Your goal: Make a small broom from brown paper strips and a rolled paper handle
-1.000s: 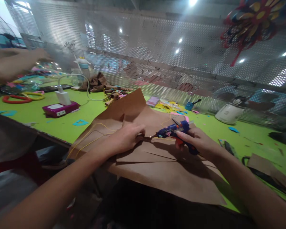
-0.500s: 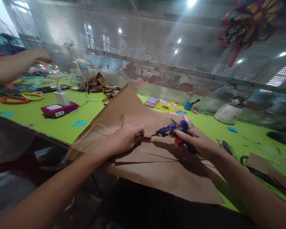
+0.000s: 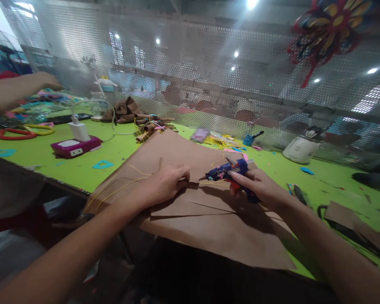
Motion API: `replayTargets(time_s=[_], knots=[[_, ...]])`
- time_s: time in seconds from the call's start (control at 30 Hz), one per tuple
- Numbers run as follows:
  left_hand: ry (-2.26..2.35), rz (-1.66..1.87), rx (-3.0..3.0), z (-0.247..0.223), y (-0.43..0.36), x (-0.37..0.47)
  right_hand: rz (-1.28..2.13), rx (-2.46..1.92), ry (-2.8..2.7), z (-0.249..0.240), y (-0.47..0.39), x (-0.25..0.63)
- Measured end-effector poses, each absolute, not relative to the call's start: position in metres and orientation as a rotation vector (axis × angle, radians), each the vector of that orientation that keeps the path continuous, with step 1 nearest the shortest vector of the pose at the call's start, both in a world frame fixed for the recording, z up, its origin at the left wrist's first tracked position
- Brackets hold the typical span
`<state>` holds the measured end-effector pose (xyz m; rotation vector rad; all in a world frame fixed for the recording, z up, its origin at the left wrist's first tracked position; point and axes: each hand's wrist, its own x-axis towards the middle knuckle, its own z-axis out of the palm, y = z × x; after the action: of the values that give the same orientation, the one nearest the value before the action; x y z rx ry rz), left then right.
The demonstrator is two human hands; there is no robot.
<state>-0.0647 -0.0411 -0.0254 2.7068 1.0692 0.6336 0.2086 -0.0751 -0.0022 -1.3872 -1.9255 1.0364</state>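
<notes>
The right palm hides part of the blue glue gun's handle, and the left hand's fingertips are too shadowed to tell whether they grip the paper. Above the brown paper, the gun's long axis runs sideways, nozzle pointing left, slightly down. The right hand wraps its handle; the left lies palm down, fingers curled.

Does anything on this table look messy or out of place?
Just untidy: the brown paper juts past the near side of the table, a crumpled brown heap lies at the back, and a blue scrap sits loose at the right. Nothing looks spilled.
</notes>
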Motion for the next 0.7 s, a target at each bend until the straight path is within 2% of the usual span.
replayTargets(time_s=[0.57,0.7], knots=[[1.09,0.633,2.726,-0.0216,-0.0468,-0.0636,1.024,-1.408,-1.939,-0.0054,-0.075,0.206],[1.117,0.582,2.707,-0.0193,-0.0482,-0.0636,0.93,-1.373,-1.949,-0.0039,-0.0756,0.2068]])
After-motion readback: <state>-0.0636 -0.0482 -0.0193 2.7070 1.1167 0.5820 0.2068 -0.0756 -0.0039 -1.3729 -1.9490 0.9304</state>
